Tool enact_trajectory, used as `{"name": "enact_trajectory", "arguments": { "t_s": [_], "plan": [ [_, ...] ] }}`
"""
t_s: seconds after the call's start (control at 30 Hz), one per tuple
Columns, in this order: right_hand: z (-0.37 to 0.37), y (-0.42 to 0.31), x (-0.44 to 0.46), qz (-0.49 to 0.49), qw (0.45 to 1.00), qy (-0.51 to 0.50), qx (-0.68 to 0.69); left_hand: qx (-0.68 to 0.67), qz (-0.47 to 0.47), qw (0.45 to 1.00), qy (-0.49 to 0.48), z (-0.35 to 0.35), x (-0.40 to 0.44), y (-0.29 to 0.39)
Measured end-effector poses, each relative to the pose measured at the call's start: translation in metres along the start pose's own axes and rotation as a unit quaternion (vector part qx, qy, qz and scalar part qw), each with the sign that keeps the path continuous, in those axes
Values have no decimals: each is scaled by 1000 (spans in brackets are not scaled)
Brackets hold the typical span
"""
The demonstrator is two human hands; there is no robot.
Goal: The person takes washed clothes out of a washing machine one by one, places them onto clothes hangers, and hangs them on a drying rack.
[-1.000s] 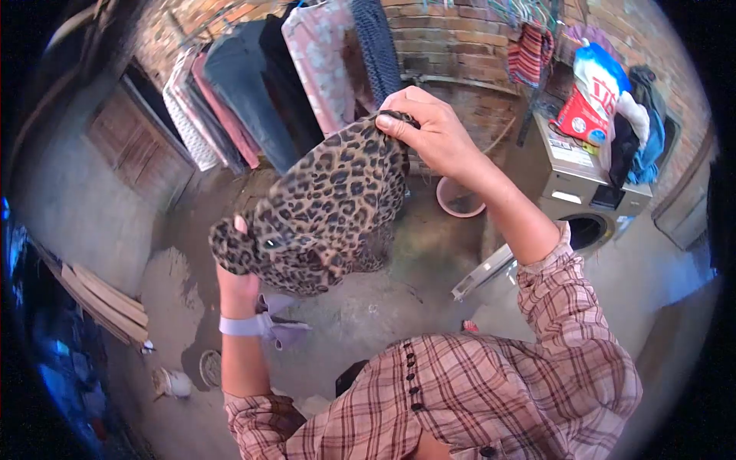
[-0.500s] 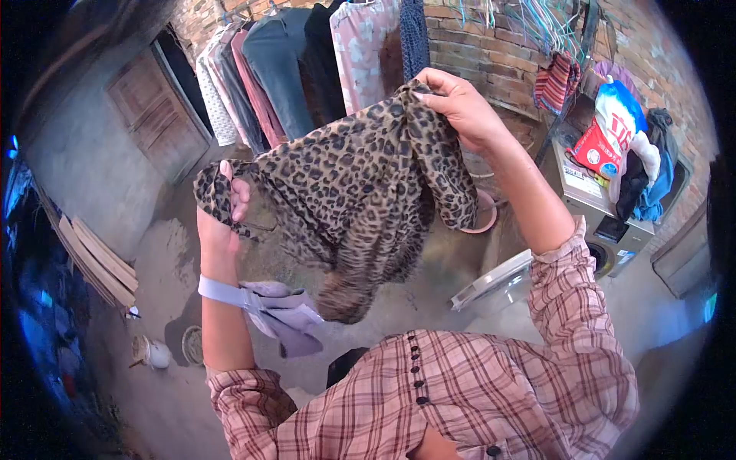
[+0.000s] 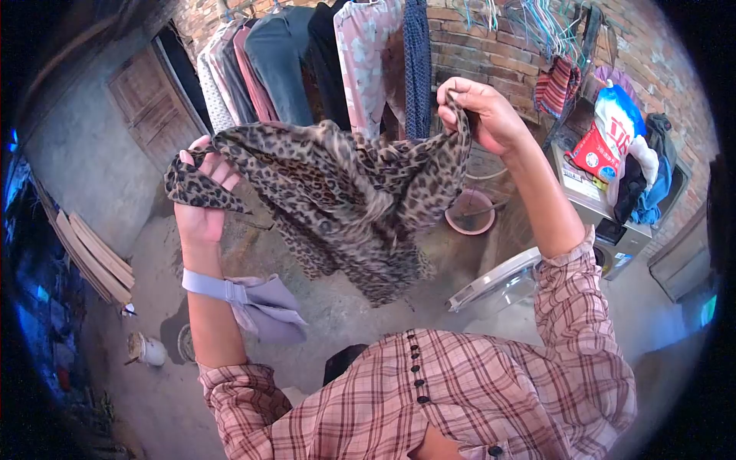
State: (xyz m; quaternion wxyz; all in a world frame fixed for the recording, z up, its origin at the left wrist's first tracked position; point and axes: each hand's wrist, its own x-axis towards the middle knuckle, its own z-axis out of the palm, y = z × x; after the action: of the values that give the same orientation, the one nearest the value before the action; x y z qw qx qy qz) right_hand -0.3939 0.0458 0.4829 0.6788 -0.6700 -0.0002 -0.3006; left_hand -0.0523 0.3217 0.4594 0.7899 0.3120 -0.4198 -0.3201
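Observation:
Spread between my two hands, in front of my chest, hangs a leopard-print garment (image 3: 345,207), bunched and sagging in folds toward the middle. My left hand (image 3: 205,184) is closed on one end, with part of the cloth draped over the fingers. At the other end, my right hand (image 3: 487,119) pinches an edge between thumb and fingers, held slightly higher. A lilac bra (image 3: 268,307) dangles by its strap from my left forearm, touching neither hand. The garment's exact kind is hard to tell from its folds.
Trousers and other clothes (image 3: 284,69) hang along the brick wall ahead. To the right, a washing machine (image 3: 613,238) has its round door (image 3: 494,280) open, with a red-and-white bag (image 3: 609,138) and clothes on top. A pink basin (image 3: 470,212) and a white bucket (image 3: 149,351) stand on the floor.
The garment has been pulled wider and its middle now droops in folds. My left hand has moved left and up; my right hand has moved right, its fingers shifted along the edge.

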Motion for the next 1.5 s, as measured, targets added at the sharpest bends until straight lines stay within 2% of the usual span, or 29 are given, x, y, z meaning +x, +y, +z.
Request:
{"name": "enact_trajectory", "arguments": {
  "t_s": [0.03,0.1,0.17,0.27,0.37,0.4,0.43,0.47,0.5,0.57,0.67,0.73,0.8,0.83,0.87,0.9,0.93,0.97,1.0,1.07,1.1,1.17,1.23,1.3,1.33,1.37,1.43,1.47,1.5],
  "plan": [
    [1,0,-3,14,1000,-10,6,-27,-7,999,-38,1,0,1],
    [8,0,-9,33,999,-15,-5,-50,9,998,-24,20,-4,0],
    [9,1,-12,15,998,-3,-58,-59,21,998,24,38,-8,2],
    [8,5,-17,-10,983,23,-182,-11,62,998,3,40,-2,1],
    [7,15,-18,-34,944,52,-324,148,67,987,17,34,1,0],
    [0,18,-16,-5,924,45,-380,206,63,976,18,33,1,0],
    [-2,23,-17,-28,903,56,-426,274,57,959,50,39,-3,0],
    [-1,27,-18,-50,878,68,-471,304,42,951,34,42,-6,0],
    [-4,32,-16,-82,816,73,-568,333,27,942,17,45,-8,0],
    [-17,49,-11,-142,656,81,-737,411,-5,911,-20,46,-7,-4],
    [-6,67,-2,-72,571,65,-815,419,-80,899,-98,55,-11,-19],
    [30,82,-4,-112,660,92,-737,281,-114,952,-34,57,-1,-18],
    [72,102,-14,-59,751,92,-651,174,-141,974,23,64,0,-27],
    [93,110,-26,-72,822,52,-562,134,-163,977,17,65,-2,-29],
    [111,105,-36,-23,856,-50,-514,108,-164,980,27,63,-4,-35],
    [123,113,-43,55,911,-107,-394,98,-163,982,18,64,-7,-37],
    [132,131,-47,53,923,-97,-369,87,-162,983,10,64,-9,-37],
    [134,150,-47,70,898,-81,-426,43,-185,981,-27,64,-12,-34],
    [135,170,-48,87,870,-64,-481,58,-157,985,-36,63,-15,-36],
    [130,218,-51,91,851,-67,-512,88,-100,989,-57,63,-19,-39],
    [131,221,-49,92,842,-68,-527,93,-109,988,-62,67,-21,-34],
    [129,220,-46,236,890,-67,-386,106,-83,990,-47,70,-27,-25],
    [117,227,-41,371,896,-47,-238,88,-71,993,-40,74,-30,-16],
    [87,231,-31,341,900,-78,-259,69,-86,994,-25,65,-34,-14],
    [79,203,-21,340,864,-77,-364,59,-94,994,-19,59,-34,-12],
    [68,189,-13,348,860,-43,-370,127,-85,988,2,37,-33,-18],
    [46,158,2,346,876,-23,-335,115,-129,985,-12,30,-39,-12],
    [45,127,9,358,894,-26,-268,109,-151,982,-20,26,-41,-10],
    [36,125,15,317,933,-22,-166,103,-172,978,-59,17,-41,-14]
  ]
}}
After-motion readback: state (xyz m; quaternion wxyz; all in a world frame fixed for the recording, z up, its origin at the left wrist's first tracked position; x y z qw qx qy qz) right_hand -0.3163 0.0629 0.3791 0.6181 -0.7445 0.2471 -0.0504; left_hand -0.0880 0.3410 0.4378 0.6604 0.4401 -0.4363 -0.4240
